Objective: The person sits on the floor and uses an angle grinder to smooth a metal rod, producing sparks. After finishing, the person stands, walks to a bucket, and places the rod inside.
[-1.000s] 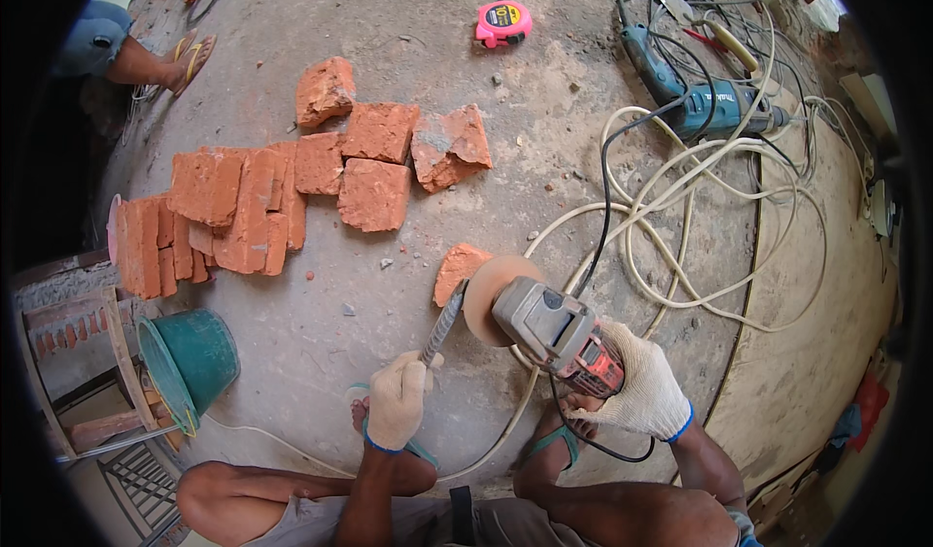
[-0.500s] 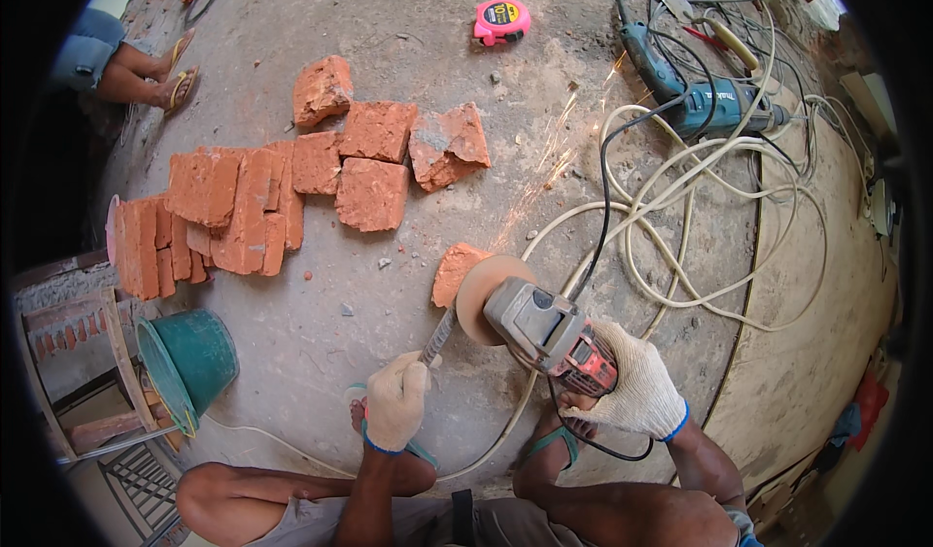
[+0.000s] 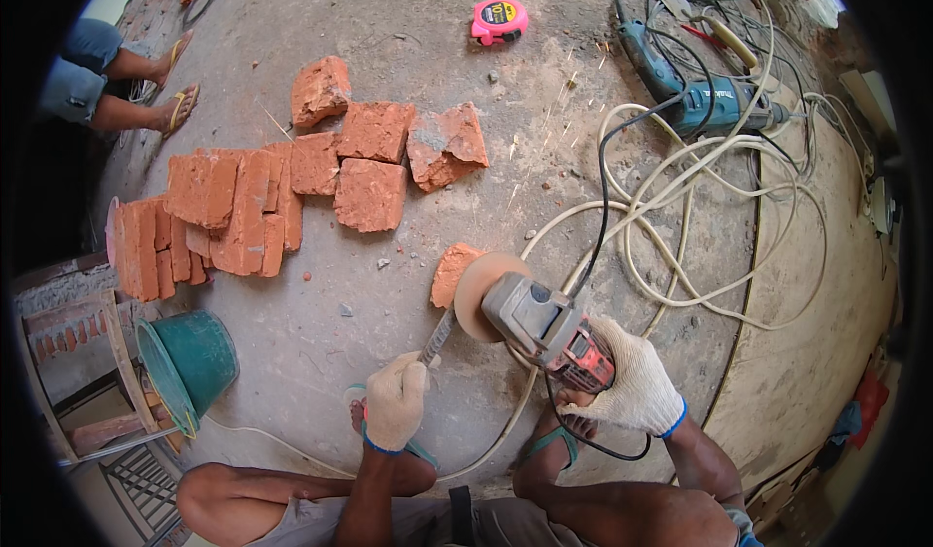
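Your gloved left hand [image 3: 396,406], lower centre of frame, is in a fist with the fingers wrapped round a grey metal rod [image 3: 439,337]. Rod tilts up and right; its far end is at the lower-left edge of the grinder's brown disc [image 3: 476,299]. Can't tell if they touch.

Your gloved right hand [image 3: 641,377], lower right of centre, is curled round the rear body of the angle grinder [image 3: 549,324], partly closed to its girth; some fingertips hidden underneath. Grinder sits mid-frame, disc to the left.

Orange brick chunk [image 3: 453,271] is just beyond the disc, partly behind it. Sparks [image 3: 542,139] streak toward upper right.

Around you: brick stack [image 3: 228,207] left of centre, pink tape measure [image 3: 499,22] top centre, teal drill [image 3: 714,107] upper right, pale cable [image 3: 671,290] coiled below it, green bucket [image 3: 199,358] lower left. Another person's feet [image 3: 173,112] upper left.
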